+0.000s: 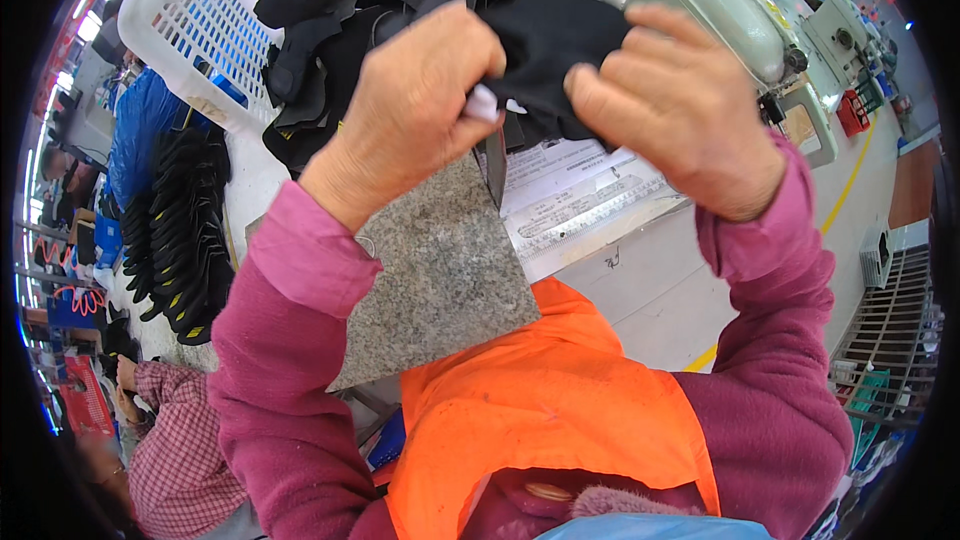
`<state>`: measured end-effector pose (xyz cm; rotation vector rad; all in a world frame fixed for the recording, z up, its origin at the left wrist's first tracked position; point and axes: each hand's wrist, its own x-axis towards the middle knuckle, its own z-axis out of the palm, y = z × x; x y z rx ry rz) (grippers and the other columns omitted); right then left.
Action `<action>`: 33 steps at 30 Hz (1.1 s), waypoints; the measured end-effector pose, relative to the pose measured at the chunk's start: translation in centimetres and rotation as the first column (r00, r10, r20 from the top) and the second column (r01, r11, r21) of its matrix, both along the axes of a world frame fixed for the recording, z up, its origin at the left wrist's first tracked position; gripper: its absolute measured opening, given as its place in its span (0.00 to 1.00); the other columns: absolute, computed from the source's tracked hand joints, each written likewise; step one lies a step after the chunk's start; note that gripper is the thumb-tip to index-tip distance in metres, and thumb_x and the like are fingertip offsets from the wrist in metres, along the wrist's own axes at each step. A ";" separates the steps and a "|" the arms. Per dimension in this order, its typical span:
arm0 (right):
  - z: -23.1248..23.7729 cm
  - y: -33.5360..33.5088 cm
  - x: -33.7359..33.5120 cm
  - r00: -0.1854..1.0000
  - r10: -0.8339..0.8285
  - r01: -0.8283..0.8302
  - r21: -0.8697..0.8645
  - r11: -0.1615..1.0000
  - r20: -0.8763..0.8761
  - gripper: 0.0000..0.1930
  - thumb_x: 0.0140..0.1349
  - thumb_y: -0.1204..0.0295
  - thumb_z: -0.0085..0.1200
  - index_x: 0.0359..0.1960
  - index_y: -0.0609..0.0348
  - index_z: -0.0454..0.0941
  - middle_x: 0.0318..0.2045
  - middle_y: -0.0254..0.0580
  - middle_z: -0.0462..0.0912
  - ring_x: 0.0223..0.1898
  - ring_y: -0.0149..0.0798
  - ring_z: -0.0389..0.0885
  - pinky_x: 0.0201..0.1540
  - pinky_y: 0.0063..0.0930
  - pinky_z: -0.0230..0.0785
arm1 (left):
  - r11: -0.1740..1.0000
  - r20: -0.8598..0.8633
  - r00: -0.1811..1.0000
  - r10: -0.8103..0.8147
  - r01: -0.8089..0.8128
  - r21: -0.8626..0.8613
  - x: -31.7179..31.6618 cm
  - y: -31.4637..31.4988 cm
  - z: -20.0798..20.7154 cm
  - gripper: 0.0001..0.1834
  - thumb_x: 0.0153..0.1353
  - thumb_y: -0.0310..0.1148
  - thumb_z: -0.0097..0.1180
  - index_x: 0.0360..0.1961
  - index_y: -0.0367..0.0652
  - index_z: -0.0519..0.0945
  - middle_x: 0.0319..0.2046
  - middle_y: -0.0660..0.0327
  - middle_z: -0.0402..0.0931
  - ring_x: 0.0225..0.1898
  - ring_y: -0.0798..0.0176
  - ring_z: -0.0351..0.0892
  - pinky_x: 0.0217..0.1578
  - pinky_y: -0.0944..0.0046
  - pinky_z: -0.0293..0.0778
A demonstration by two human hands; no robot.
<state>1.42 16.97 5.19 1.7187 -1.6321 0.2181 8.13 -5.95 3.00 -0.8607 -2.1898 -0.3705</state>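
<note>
Both arms reach forward over the work table, hands held apart at the far side. Stretched between them is a black fabric piece [555, 45]. My left hand [415, 90] is closed on its left part, with a small white bit [482, 102] showing at the thumb; whether that is a wrap or a tag I cannot tell. My right hand [680, 105], somewhat blurred, grips the right part with curled fingers. Just below the left hand a narrow dark metal piece [495, 168] stands at the edge of a speckled grey stone slab [430, 260].
A white plastic basket [185, 35] heaped with black cut pieces [315, 70] stands ahead. Printed sheets and a clear ruler [600, 215] lie right of the slab. A pale green machine [715, 10] is at far right, stacked black items [180, 230] at left, a person in checks [185, 450] lower left.
</note>
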 end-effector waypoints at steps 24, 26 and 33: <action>-10.5 -2.6 0.2 0.936 0.042 -0.028 -0.044 0.999 0.350 0.09 0.46 0.76 0.56 0.31 0.55 0.74 0.24 0.34 0.72 0.31 0.39 0.77 0.41 0.32 0.72 | 0.811 0.565 0.823 0.063 -0.372 0.451 1.2 -1.9 -3.7 0.18 0.60 0.28 0.55 0.52 0.39 0.77 0.42 0.61 0.76 0.43 0.70 0.74 0.46 0.67 0.69; -10.5 -2.5 0.5 0.923 0.022 -0.004 -0.048 0.999 0.383 0.09 0.45 0.76 0.57 0.30 0.55 0.74 0.25 0.35 0.73 0.31 0.40 0.77 0.40 0.33 0.71 | 0.901 0.555 0.822 0.128 -0.330 0.280 0.4 -1.9 -2.6 0.16 0.55 0.27 0.55 0.46 0.40 0.78 0.39 0.60 0.77 0.41 0.66 0.76 0.55 0.59 0.69; -10.2 -3.1 2.6 0.842 -0.059 0.139 -0.110 0.984 0.537 0.15 0.36 0.79 0.67 0.27 0.60 0.74 0.24 0.41 0.73 0.27 0.46 0.74 0.33 0.37 0.69 | 0.982 0.400 0.897 0.187 -0.186 -0.041 -1.0 -3.4 -2.1 0.09 0.50 0.26 0.56 0.25 0.37 0.66 0.19 0.59 0.61 0.22 0.61 0.67 0.68 0.45 0.53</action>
